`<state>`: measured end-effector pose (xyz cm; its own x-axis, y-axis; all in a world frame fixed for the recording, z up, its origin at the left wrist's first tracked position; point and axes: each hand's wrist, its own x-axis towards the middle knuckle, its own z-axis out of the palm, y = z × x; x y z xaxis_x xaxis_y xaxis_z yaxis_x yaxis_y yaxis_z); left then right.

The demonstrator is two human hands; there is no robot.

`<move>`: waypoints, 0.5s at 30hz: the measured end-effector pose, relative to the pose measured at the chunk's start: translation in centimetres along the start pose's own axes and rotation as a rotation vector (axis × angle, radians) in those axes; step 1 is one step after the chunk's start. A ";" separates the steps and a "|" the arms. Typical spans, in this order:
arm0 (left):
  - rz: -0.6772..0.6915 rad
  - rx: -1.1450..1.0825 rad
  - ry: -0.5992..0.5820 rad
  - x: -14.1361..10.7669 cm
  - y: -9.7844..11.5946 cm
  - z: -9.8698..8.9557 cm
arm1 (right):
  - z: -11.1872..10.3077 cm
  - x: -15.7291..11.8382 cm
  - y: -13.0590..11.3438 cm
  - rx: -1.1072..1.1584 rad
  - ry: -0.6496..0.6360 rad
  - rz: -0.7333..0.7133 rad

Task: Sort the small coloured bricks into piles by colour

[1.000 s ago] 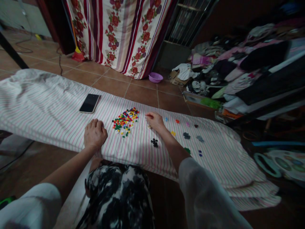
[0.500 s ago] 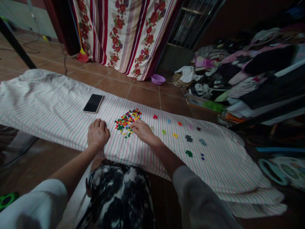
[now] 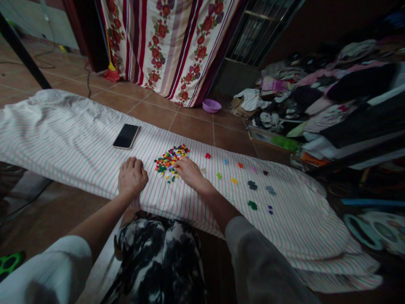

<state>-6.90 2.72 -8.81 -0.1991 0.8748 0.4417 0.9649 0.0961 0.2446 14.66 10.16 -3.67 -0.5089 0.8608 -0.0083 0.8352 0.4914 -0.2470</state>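
A pile of small multicoloured plastic pieces (image 3: 169, 159) lies on the striped cloth (image 3: 196, 207). At its right edge is my right hand (image 3: 189, 172), thumb and fingertips pinched together; whatever is between them is too small to make out. My left hand (image 3: 132, 175) rests palm down on the cloth left of the pile, its fingers lying on the fabric. To the right, little single-colour groups sit apart: red pieces (image 3: 207, 156), orange pieces (image 3: 240, 165), yellow pieces (image 3: 234, 180), dark green pieces (image 3: 252, 205), dark grey pieces (image 3: 252, 185) and several others. Beige pieces (image 3: 203, 170) lie close to my right hand.
A phone (image 3: 126, 136) lies on the cloth beyond my left hand. Past the far edge are a floral curtain (image 3: 177, 50), a purple basin (image 3: 211, 106) and a broom (image 3: 112, 73) on the tiled floor. Heaped clothes (image 3: 316, 88) stand at the right.
The whole view has shifted slightly. My right hand stays at the pile's edge with its fingertips together, and my left hand keeps its place on the cloth.
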 end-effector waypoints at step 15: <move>-0.016 -0.052 -0.016 0.0 0.2 -0.3 | -0.3 -0.7 4.2 0.385 0.262 0.114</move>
<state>-6.80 2.59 -8.51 -0.2116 0.8807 0.4237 0.9513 0.0860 0.2961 18.54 11.68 -4.41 -0.3073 0.9351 0.1763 0.7196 0.3496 -0.6000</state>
